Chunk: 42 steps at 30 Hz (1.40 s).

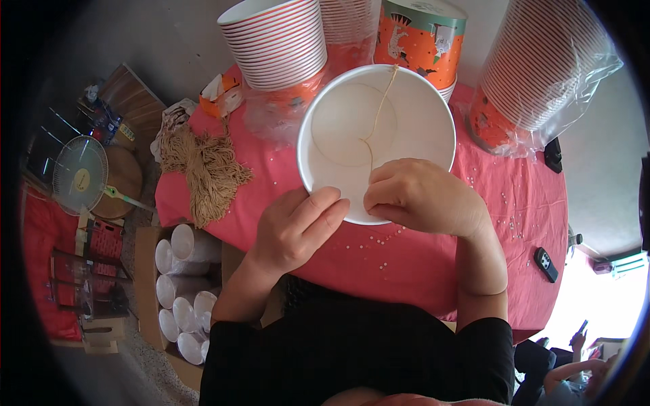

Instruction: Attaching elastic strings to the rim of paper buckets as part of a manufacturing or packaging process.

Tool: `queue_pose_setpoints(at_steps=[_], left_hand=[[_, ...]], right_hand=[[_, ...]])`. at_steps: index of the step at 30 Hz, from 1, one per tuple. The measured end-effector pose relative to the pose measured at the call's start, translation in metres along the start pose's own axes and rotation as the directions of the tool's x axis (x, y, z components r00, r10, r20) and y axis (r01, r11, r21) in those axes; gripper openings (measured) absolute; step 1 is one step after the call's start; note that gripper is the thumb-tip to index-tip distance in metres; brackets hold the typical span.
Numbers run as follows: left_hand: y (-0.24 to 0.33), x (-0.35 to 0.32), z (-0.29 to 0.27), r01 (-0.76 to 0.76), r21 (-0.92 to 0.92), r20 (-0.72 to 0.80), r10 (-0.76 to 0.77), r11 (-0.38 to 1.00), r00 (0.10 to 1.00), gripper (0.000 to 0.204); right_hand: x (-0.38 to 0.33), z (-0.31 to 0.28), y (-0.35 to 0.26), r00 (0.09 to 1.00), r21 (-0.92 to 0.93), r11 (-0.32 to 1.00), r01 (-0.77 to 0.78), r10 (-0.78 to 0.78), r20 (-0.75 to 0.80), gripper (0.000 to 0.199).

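Note:
A large white paper bucket (423, 125) has its mouth turned up toward me over the pink-covered table. From a knot at its far rim, a thin tan cord (374, 132) runs loosely down the inside to the near side. My left hand (291, 227) grips the near left part of the rim between thumb and fingers. With fingers pinched together, my right hand (416, 196) reaches over the near right rim and holds the cord's near end. Its fingers hide that end and the spot on the wall behind it.
Stacked paper buckets (274, 51) and an orange patterned bucket (420, 44) stand at the back. A plastic-wrapped stack (535, 74) leans at right. Tan cords (210, 172) hang in a bundle at left. Below is a cardboard box (150, 298) of wrapped cups. A black remote (546, 264) lies right.

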<state>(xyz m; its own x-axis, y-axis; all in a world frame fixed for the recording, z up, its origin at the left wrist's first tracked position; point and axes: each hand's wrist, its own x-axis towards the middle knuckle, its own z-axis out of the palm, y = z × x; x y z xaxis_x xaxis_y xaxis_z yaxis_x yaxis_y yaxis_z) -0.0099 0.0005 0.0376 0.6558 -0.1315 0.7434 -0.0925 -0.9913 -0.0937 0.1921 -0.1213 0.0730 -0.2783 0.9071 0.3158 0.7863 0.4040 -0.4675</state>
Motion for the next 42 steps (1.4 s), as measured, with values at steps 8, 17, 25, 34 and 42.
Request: queue_pose_setpoints(at_steps=[8,17,25,34,42], left_hand=[[-0.013,-0.002,0.007,0.265,-0.276,0.114,-0.243,0.924,0.963,0.025],[-0.017,-0.009,0.025,0.420,-0.372,0.093,-0.417,0.828,0.904,0.024],[-0.002,-0.025,0.043,0.424,-0.422,-0.015,-0.474,0.801,0.880,0.027],[-0.004,-0.022,0.044,0.499,-0.464,-0.073,-0.593,0.732,0.802,0.016],[-0.026,-0.020,0.021,0.358,-0.934,0.171,-0.860,0.014,0.481,0.006]], right_hand=[[0.003,-0.003,0.010,0.995,0.206,0.978,0.009,-0.030,0.098,0.013],[0.009,0.010,0.016,0.993,0.255,0.961,-0.107,0.093,0.067,0.016],[0.014,0.015,0.012,0.987,0.195,0.969,-0.153,0.160,-0.018,0.014],[0.011,0.017,0.010,0.988,0.126,0.984,-0.123,0.133,-0.074,0.016],[0.006,0.007,0.011,0.942,-0.001,0.980,-0.201,0.193,-0.275,0.012]])
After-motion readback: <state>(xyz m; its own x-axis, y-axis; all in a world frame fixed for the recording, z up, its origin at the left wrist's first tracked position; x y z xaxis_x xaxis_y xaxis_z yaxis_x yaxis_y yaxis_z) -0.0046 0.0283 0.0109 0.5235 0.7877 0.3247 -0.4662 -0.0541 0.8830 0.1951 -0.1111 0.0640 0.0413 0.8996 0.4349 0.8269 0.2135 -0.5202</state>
